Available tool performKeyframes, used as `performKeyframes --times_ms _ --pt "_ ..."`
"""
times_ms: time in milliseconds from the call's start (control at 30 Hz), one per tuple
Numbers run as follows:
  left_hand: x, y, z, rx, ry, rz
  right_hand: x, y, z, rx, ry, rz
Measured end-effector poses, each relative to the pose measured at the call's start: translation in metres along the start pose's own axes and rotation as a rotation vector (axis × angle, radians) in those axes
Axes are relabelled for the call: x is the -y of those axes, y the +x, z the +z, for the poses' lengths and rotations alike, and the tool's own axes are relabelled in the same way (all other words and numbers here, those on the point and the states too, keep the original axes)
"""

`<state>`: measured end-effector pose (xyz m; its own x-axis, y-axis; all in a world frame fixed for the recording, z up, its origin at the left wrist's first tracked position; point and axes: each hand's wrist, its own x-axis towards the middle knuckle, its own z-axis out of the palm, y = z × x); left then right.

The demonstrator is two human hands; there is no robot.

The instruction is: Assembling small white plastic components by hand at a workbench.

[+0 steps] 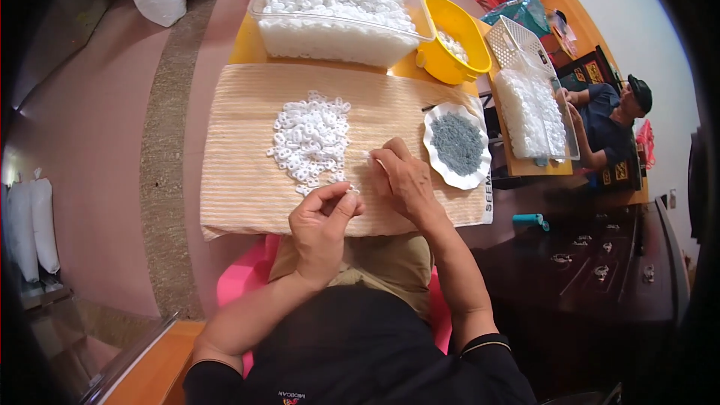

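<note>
Both of my hands are working over the striped beige cloth [240, 172] spread in front of me. My left hand [321, 229] is curling its fingers inward, thumb and forefinger pinching one small white plastic ring [350, 193] at their tips. My right hand [403, 180] is resting palm-down on the cloth just beside it, its fingertips pressing on another small white piece [367, 156]; whether it is truly gripping that piece I cannot tell.

Just ahead of my left hand, a loose heap of white rings [311, 141] is lying on the cloth, its near edge almost reaching my fingertips. To the right of my right hand, a white scalloped dish [435, 169] is sitting at the cloth's edge, holding a mound of small grey-blue bits [457, 142].

Farther ahead, beyond the heap, a clear plastic tub [262, 7] is standing piled high with the same white parts. To the right of it a yellow bowl [442, 64] is tilting, with a few white pieces inside. Well off to my right, another person [611, 124] in a dark cap is sitting beside a white basket [517, 41] and a clear tray of white parts [531, 116]. A small teal cylinder [529, 220] is lying on the dark table to the right of my right forearm.
</note>
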<state>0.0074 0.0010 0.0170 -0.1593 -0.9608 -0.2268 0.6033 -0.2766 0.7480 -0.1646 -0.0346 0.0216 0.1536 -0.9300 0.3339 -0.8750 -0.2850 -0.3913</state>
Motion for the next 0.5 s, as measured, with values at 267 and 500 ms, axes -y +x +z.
performKeyframes --times_ms 267,500 --pt "0.006 0.004 -0.001 0.001 -0.015 -0.026 -0.013 -0.024 -0.019 0.015 -0.1 -0.018" --pt "0.01 0.005 -0.001 -0.006 -0.035 -0.055 -0.026 -0.02 -0.019 -0.008 0.172 0.12"
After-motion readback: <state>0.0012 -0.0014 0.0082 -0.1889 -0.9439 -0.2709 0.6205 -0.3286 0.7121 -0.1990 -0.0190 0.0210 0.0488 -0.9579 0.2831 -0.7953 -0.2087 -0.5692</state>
